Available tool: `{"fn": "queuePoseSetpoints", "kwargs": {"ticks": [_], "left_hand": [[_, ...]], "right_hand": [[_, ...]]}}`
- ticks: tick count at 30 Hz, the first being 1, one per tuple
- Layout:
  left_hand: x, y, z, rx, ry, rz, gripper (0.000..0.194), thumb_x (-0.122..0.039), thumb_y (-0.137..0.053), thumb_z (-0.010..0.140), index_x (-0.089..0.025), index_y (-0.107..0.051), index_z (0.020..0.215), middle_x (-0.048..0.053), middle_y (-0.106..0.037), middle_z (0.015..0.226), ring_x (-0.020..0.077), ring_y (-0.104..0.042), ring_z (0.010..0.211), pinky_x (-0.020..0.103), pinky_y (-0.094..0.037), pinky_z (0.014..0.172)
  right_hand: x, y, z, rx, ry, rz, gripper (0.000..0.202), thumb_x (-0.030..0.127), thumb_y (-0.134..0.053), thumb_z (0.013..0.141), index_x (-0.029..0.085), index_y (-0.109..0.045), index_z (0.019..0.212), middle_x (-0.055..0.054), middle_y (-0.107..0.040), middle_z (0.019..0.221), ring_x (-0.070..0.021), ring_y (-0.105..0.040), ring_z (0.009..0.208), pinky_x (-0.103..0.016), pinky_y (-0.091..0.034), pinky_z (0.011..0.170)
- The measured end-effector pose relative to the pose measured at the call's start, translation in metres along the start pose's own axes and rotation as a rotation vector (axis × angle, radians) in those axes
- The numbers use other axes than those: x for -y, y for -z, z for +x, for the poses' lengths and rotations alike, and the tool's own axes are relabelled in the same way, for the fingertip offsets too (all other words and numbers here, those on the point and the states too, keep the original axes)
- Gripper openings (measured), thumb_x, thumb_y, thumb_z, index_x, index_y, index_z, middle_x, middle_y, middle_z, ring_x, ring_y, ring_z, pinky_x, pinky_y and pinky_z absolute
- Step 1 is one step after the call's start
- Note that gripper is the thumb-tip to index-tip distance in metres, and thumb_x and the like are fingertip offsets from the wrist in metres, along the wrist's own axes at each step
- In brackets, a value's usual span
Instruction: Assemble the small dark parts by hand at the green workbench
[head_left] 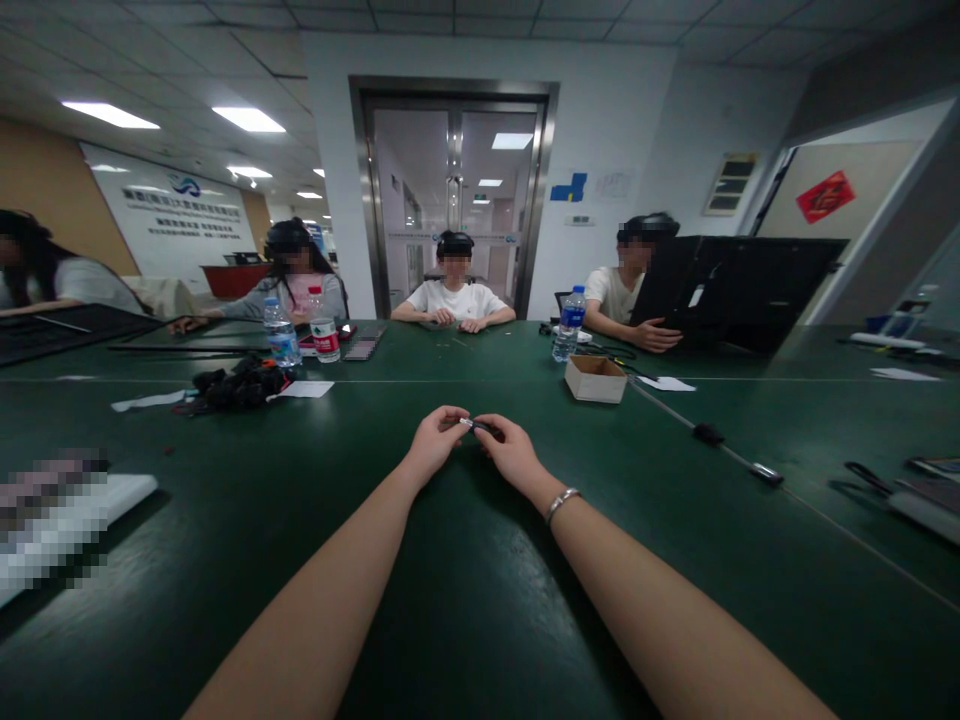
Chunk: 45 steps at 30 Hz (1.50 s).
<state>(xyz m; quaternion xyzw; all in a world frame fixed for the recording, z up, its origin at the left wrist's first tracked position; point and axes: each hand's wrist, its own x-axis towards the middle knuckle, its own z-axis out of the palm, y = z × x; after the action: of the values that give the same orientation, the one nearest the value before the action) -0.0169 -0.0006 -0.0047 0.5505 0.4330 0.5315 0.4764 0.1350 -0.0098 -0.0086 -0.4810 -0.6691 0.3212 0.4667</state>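
Glossy green tabletop (pixel 465 560); slim object (pixel 466 422) between fingers (pixel 448 412)

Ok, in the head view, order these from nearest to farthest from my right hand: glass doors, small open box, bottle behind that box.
1. Small open box: ahead of your right hand, toward the right.
2. Bottle: just behind the box.
3. Glass doors: far in the background.

Slim piece (pixel 467 423), white at left end, dark toward right; nearly level, dipping slightly rightward. Held at fingertips between left hand (pixel 436 445) and right hand (pixel 514 450), partly covered. Finer detail too small.
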Motion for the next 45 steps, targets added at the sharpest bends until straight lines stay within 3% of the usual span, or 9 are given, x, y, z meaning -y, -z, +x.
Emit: {"fn": "queuePoseSetpoints", "kwargs": {"ticks": [3, 7, 10, 14, 19, 25, 31, 37, 45], "left_hand": [[-0.0019, -0.0001, -0.0017, 0.01, -0.033, -0.028, 0.035, -0.021, -0.072, 0.065, -0.017, -0.063, 0.098, 0.008, -0.065, 0.102, 0.0154, -0.061, 0.087, 0.025, -0.049, 0.072], [-0.0032, -0.0004, -0.0028, -0.044, 0.022, -0.002, 0.032, -0.029, -0.07, 0.069, -0.015, -0.063, 0.096, 0.01, -0.065, 0.099, 0.0163, -0.061, 0.084, 0.028, -0.049, 0.071], [-0.0031, 0.0004, -0.003, 0.006, 0.003, 0.008, 0.026, -0.026, -0.07, 0.068, -0.015, -0.065, 0.091, 0.009, -0.067, 0.093, 0.0171, -0.062, 0.085, 0.031, -0.049, 0.077], [-0.0055, 0.0006, -0.0042, 0.039, -0.024, -0.063, 0.034, -0.018, -0.069, 0.065, -0.017, -0.066, 0.098, 0.009, -0.066, 0.104, 0.0188, -0.061, 0.096, 0.033, -0.048, 0.085], [-0.006, 0.0007, -0.0045, -0.026, 0.043, -0.047, 0.033, -0.031, -0.069, 0.069, -0.016, -0.064, 0.098, 0.012, -0.065, 0.105, 0.0204, -0.061, 0.094, 0.034, -0.049, 0.08], [-0.003, 0.0027, -0.0028, 0.024, 0.019, -0.124, 0.035, -0.018, -0.068, 0.066, -0.019, -0.064, 0.101, 0.01, -0.066, 0.109, 0.0191, -0.061, 0.099, 0.031, -0.047, 0.082], [0.0002, 0.0025, -0.0001, -0.023, 0.072, -0.088, 0.03, -0.033, -0.069, 0.071, -0.016, -0.065, 0.096, 0.01, -0.067, 0.099, 0.0163, -0.061, 0.089, 0.028, -0.047, 0.075], [-0.0013, 0.001, -0.0004, -0.013, 0.058, -0.087, 0.028, -0.025, -0.069, 0.07, -0.017, -0.065, 0.097, 0.008, -0.068, 0.095, 0.0157, -0.062, 0.088, 0.027, -0.047, 0.075], [0.0015, 0.0006, 0.0005, -0.016, 0.028, -0.047, 0.027, -0.029, -0.07, 0.07, -0.016, -0.066, 0.094, 0.009, -0.068, 0.094, 0.0166, -0.062, 0.089, 0.028, -0.048, 0.075]], "right_hand": [[-0.0003, -0.0004, 0.0002, 0.004, 0.0, 0.01, 0.029, 0.035, -0.054, 0.08, 0.018, -0.065, 0.099, -0.003, -0.065, 0.081, -0.0143, -0.058, 0.069, -0.028, -0.049, 0.063], [-0.0005, -0.0009, 0.0007, 0.006, -0.004, 0.01, 0.026, 0.034, -0.055, 0.08, 0.018, -0.065, 0.098, -0.003, -0.065, 0.081, -0.0137, -0.057, 0.068, -0.027, -0.048, 0.061], [-0.0009, -0.0008, 0.0011, 0.014, -0.02, 0.009, 0.027, 0.035, -0.054, 0.08, 0.018, -0.065, 0.098, -0.003, -0.064, 0.082, -0.0128, -0.057, 0.066, -0.026, -0.047, 0.06], [-0.0013, -0.0011, 0.0015, 0.031, -0.033, 0.03, 0.03, 0.039, -0.05, 0.082, 0.016, -0.064, 0.095, -0.001, -0.06, 0.073, -0.012, -0.054, 0.062, -0.025, -0.044, 0.057], [-0.0004, -0.0021, 0.0007, 0.033, -0.017, 0.039, 0.03, 0.04, -0.051, 0.081, 0.016, -0.064, 0.095, -0.001, -0.06, 0.074, -0.0113, -0.053, 0.062, -0.024, -0.044, 0.057], [0.0001, -0.0007, 0.0001, 0.035, -0.018, 0.063, 0.032, 0.043, -0.048, 0.084, 0.016, -0.064, 0.091, 0.0, -0.058, 0.068, -0.0115, -0.053, 0.06, -0.023, -0.043, 0.055], [0.0012, -0.0006, -0.0001, 0.039, -0.018, 0.063, 0.031, 0.043, -0.048, 0.084, 0.017, -0.063, 0.088, 0.001, -0.058, 0.066, -0.0112, -0.053, 0.059, -0.023, -0.043, 0.055], [-0.0017, -0.0008, 0.0014, 0.027, -0.012, 0.065, 0.031, 0.042, -0.047, 0.084, 0.017, -0.064, 0.09, 0.001, -0.058, 0.064, -0.0121, -0.053, 0.058, -0.024, -0.042, 0.055], [-0.001, -0.0008, 0.0014, 0.037, -0.004, 0.088, 0.03, 0.043, -0.05, 0.082, 0.017, -0.064, 0.088, 0.0, -0.059, 0.067, -0.0116, -0.053, 0.059, -0.023, -0.042, 0.054]]}}
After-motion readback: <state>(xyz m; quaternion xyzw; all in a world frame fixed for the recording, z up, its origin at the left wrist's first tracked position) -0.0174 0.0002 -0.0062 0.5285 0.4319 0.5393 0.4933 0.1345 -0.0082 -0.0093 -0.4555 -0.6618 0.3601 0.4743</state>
